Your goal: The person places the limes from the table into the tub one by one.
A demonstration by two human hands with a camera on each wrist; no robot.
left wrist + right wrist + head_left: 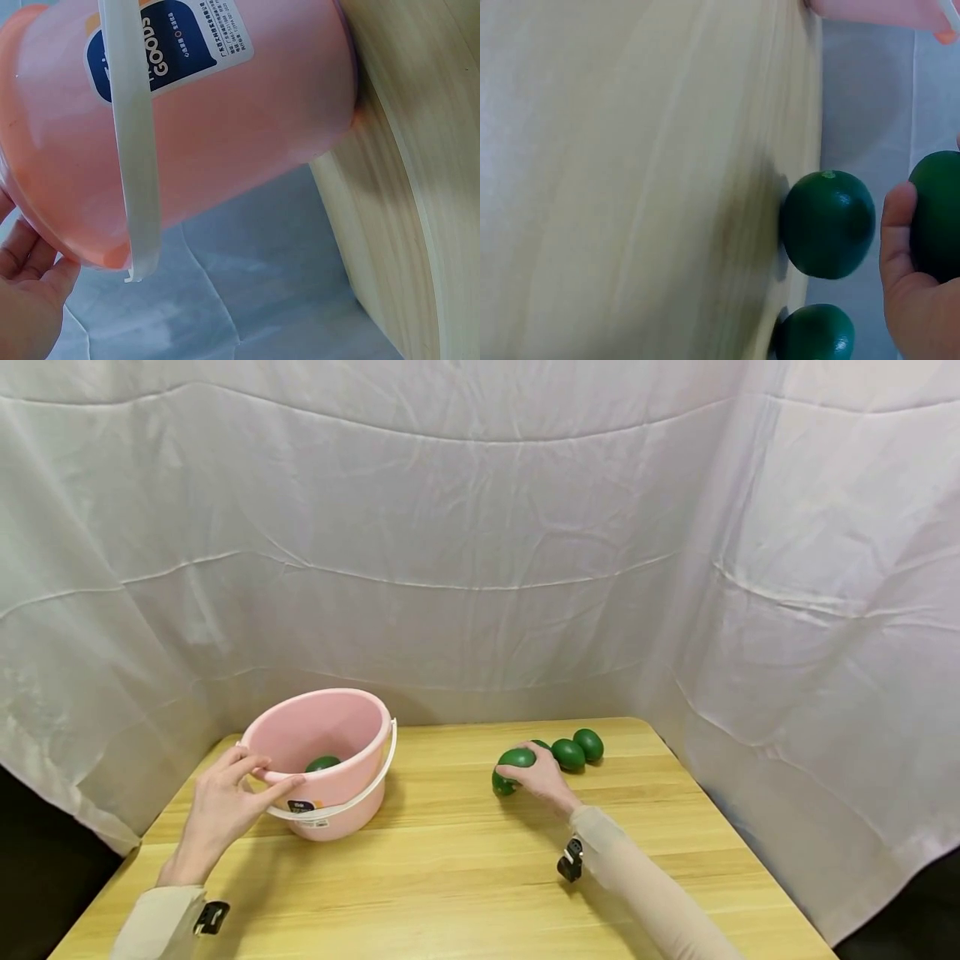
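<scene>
A pink bucket (352, 785) stands on the left of the table, its white handle (139, 165) hanging down at the front. My left hand (213, 810) holds the near left part of its rim, thumb outside. Inside the bucket lies a dark green oval fruit (322, 763), partly hidden by the rim. Toward the right, my right hand (551, 783) grips another green fruit (516, 758) between thumb and fingers. In the right wrist view this held fruit (939, 217) is raised off the table, beside a fruit (829, 225) that stands on the wood.
Behind the right hand, several more green fruits (567, 755) lie in a row toward the back right of the wooden table (450, 877). Pale grey cloth (480, 643) hangs along the back and sides. Each wrist wears a black camera mount (572, 860).
</scene>
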